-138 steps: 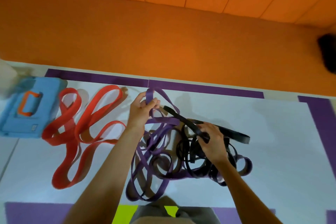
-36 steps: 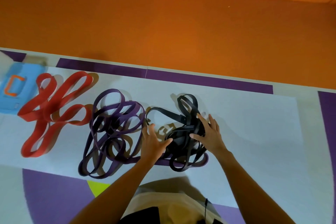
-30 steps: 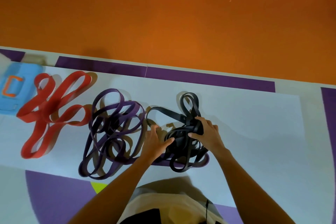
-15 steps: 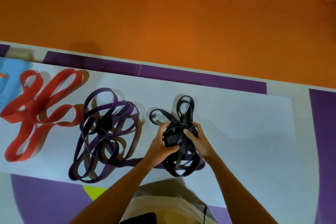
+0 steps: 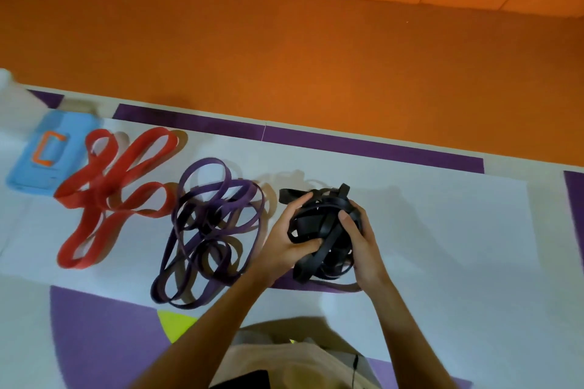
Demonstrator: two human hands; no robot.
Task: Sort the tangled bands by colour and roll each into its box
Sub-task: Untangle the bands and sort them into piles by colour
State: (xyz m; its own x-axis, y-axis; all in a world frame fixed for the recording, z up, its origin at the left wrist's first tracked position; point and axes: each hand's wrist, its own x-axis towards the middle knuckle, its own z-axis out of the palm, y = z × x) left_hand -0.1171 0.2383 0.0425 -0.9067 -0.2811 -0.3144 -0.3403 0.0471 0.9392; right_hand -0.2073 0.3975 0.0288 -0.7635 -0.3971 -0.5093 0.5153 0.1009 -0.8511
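I log 2 hands on the black bands (image 5: pixel 319 224), bunched into 1 wad over the white sheet (image 5: pixel 442 230). Both left hand (image 5: pixel 286 246) and right hand (image 5: pixel 363 240) curl their fingers round it from either side, thumbs pressed in. The purple bands (image 5: pixel 215 227) lie just left, the red bands (image 5: pixel 107 196) beyond, by the blue box (image 5: pixel 41 161).

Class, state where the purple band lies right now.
In the head view the purple band lies on the white sheet, left of centre, between the red band to its left and the black band to its right.
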